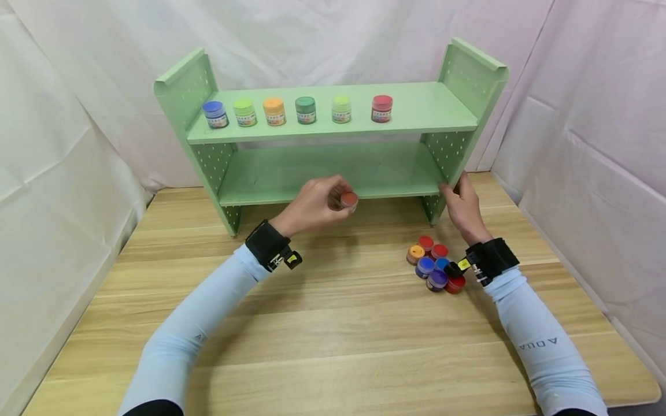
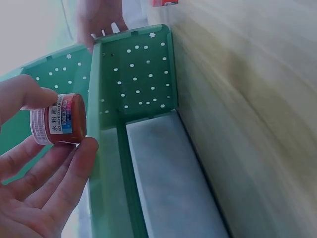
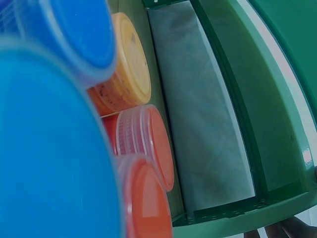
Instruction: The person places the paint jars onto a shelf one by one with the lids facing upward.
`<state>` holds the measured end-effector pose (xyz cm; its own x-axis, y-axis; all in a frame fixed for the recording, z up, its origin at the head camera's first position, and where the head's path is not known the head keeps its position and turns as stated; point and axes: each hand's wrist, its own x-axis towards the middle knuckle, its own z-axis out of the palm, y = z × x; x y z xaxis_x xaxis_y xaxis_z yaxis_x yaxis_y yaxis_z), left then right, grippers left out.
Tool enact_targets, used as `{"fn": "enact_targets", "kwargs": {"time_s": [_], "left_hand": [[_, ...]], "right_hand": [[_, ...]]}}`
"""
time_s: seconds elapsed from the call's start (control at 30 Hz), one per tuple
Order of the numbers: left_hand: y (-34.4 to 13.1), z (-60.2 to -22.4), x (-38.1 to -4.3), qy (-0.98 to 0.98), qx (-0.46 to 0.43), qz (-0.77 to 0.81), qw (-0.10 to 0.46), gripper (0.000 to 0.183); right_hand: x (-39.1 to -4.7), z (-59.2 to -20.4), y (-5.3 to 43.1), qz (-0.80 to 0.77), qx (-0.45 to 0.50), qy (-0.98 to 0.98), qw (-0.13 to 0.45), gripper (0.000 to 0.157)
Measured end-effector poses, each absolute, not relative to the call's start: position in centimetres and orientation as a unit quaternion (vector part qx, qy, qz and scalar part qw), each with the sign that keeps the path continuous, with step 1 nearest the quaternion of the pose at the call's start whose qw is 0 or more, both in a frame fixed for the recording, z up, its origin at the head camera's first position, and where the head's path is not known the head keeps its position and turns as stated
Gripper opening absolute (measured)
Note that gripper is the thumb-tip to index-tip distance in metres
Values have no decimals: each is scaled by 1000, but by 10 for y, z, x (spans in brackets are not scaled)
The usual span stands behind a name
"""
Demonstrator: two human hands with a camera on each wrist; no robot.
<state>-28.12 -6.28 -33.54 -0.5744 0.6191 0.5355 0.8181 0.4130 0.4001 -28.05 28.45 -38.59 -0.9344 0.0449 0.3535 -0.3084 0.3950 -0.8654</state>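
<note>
My left hand (image 1: pixel 318 203) pinches a small paint jar (image 1: pixel 349 200) with a reddish-brown lid, just in front of the lower board of a green two-tier shelf (image 1: pixel 333 171). In the left wrist view the jar (image 2: pixel 64 119) is tipped on its side between thumb and fingers, its label showing. My right hand (image 1: pixel 464 212) grips the shelf's right side panel, thumb at the front and fingers partly hidden behind it. Near the right wrist a cluster of paint jars (image 1: pixel 436 281) with red, blue, purple and orange lids stands on the table.
Along the upper board a row of jars runs from a blue one (image 1: pixel 215 115) at the left to a red one (image 1: pixel 381 109) right of centre. The shelf stands on a wooden table (image 1: pixel 333 346). White cloth (image 1: pixel 333 40) hangs behind and at both sides.
</note>
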Motion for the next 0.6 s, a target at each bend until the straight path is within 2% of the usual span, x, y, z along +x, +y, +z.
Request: {"fn": "enact_targets", "kwargs": {"time_s": [0.3, 0.6], "left_hand": [[-45, -314, -283, -818, -435, -342, 158, 27], [-28, -291, -286, -802, -459, -329, 191, 27]], "right_hand": [[-280, -385, 284, 544, 78, -820, 163, 56], [-282, -386, 284, 542, 80, -820, 165, 56]]}}
